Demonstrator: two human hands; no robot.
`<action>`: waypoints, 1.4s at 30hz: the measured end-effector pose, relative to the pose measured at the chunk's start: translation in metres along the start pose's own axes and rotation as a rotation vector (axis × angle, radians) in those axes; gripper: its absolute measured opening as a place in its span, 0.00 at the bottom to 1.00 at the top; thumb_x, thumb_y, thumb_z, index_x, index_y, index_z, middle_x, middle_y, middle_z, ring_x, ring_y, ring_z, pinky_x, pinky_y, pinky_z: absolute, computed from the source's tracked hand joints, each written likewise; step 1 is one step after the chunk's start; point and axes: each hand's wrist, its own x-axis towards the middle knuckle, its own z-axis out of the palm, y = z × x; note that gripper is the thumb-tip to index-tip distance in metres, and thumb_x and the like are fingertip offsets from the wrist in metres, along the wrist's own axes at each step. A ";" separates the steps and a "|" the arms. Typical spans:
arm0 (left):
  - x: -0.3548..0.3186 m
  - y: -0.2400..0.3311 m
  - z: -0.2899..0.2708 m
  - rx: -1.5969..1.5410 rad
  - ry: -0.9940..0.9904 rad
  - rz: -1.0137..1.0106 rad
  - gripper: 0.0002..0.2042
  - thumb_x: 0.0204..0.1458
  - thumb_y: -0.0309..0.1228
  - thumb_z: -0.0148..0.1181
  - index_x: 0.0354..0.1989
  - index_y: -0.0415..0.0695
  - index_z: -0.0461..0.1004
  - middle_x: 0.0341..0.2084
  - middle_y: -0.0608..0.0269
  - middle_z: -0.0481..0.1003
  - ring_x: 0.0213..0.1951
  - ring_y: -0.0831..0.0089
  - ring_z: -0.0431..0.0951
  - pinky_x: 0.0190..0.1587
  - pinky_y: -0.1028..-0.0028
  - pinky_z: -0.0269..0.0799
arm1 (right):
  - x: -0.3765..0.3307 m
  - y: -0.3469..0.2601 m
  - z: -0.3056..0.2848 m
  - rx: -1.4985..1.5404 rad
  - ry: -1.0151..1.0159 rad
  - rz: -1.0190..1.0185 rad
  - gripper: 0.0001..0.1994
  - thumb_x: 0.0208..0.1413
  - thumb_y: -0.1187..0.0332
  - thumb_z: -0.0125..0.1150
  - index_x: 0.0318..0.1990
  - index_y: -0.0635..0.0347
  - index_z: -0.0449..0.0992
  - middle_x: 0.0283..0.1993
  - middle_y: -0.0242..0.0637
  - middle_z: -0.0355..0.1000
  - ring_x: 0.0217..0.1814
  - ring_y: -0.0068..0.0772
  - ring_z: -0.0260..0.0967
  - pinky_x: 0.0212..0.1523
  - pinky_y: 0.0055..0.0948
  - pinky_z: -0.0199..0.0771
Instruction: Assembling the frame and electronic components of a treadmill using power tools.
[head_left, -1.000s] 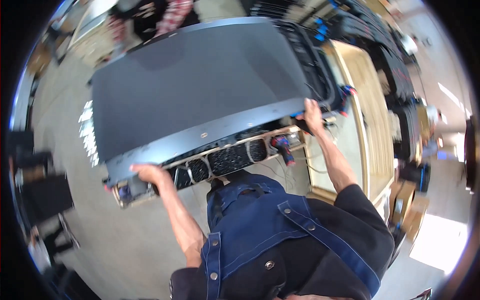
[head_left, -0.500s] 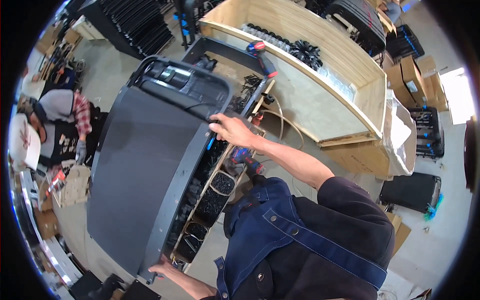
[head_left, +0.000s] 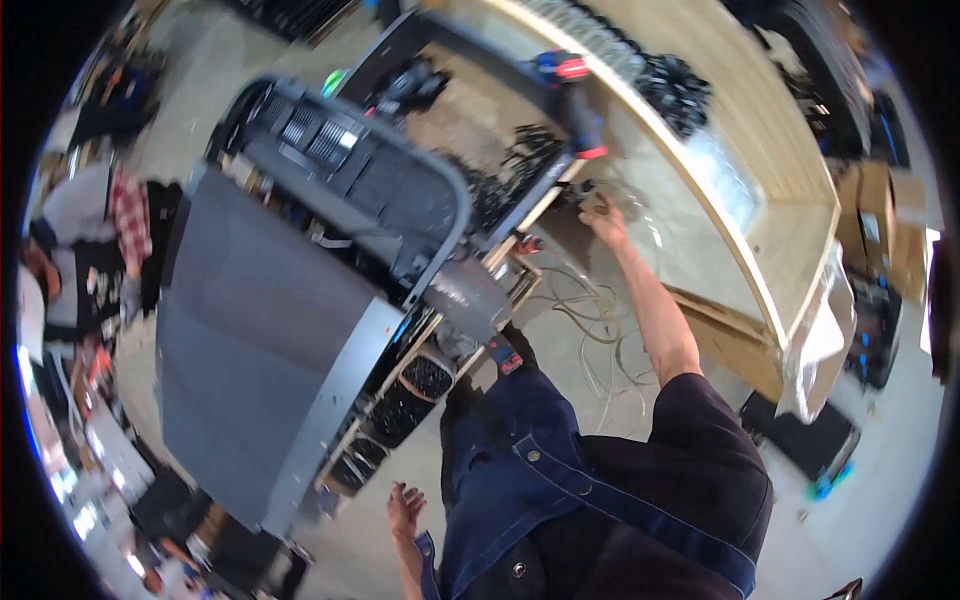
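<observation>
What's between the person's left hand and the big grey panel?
In the head view, a strip of floor beside the left hand, then a row of small black parts alongside the grey panel.

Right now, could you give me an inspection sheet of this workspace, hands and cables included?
Surface: brown benchtop with a dark rim; small black parts lie along one side.
Job's things: dark grey panel, next to a black frame.
Clutter: red-and-blue power driver at the bench rim; bins of dark parts.
Hands: left hand is off the panel, holding nothing visible; right hand is by a small dark object, grip unclear.
Cables: pale hose loops on the floor.
Surroundings: wooden crate, cardboard boxes, co-worker in checked sleeves.
</observation>
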 end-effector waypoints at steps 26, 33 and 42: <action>0.226 0.030 -0.123 0.238 0.760 0.440 0.10 0.54 0.35 0.64 0.42 0.46 0.79 0.37 0.43 0.80 0.45 0.51 0.82 0.44 0.57 0.79 | -0.310 -0.194 -0.130 0.610 0.010 -0.331 0.17 0.63 0.58 0.65 0.49 0.63 0.75 0.46 0.40 0.78 0.48 0.36 0.78 0.55 0.38 0.79; 0.267 0.018 -0.171 0.750 0.514 0.770 0.13 0.50 0.33 0.67 0.42 0.46 0.74 0.41 0.43 0.77 0.41 0.43 0.81 0.42 0.49 0.78 | -0.478 -0.196 -0.014 0.822 -0.088 -0.175 0.17 0.62 0.61 0.63 0.50 0.63 0.71 0.44 0.50 0.78 0.51 0.51 0.77 0.59 0.52 0.78; 0.261 0.016 -0.187 0.767 0.391 0.922 0.20 0.50 0.31 0.68 0.50 0.44 0.69 0.39 0.44 0.79 0.44 0.43 0.81 0.43 0.49 0.78 | -0.559 -0.189 0.085 0.707 -0.492 -0.146 0.12 0.61 0.62 0.65 0.46 0.57 0.76 0.44 0.46 0.77 0.52 0.51 0.75 0.61 0.53 0.73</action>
